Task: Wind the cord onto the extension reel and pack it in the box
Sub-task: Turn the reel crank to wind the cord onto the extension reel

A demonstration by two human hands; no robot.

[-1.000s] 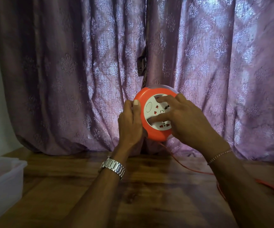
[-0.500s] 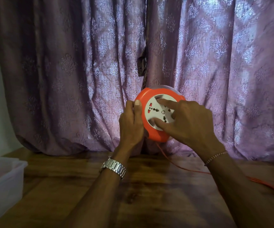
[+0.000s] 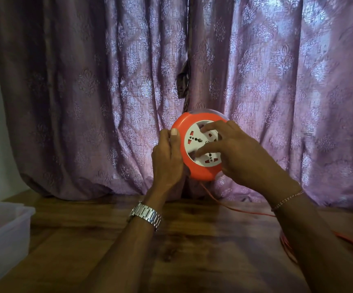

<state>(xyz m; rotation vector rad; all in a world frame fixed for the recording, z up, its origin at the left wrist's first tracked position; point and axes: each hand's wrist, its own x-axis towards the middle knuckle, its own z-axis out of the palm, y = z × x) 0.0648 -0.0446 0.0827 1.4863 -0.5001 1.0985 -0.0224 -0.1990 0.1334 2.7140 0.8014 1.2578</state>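
Note:
I hold a round orange extension reel upright above the wooden table, its white socket face turned toward me. My left hand grips the reel's left rim, thumb up against the edge. My right hand rests on the socket face with its fingers spread across the white disc. A thin orange cord hangs from the bottom of the reel, runs right along the table and passes behind my right forearm. More cord lies bunched at the right.
A translucent plastic box sits at the table's left edge. Purple patterned curtains hang close behind the reel. The wooden table spreads below my forearms.
The white socket disc has rotated under my right fingers, and that hand has shifted on the face. The left hand kept its grip on the rim. The cord shifted slightly.

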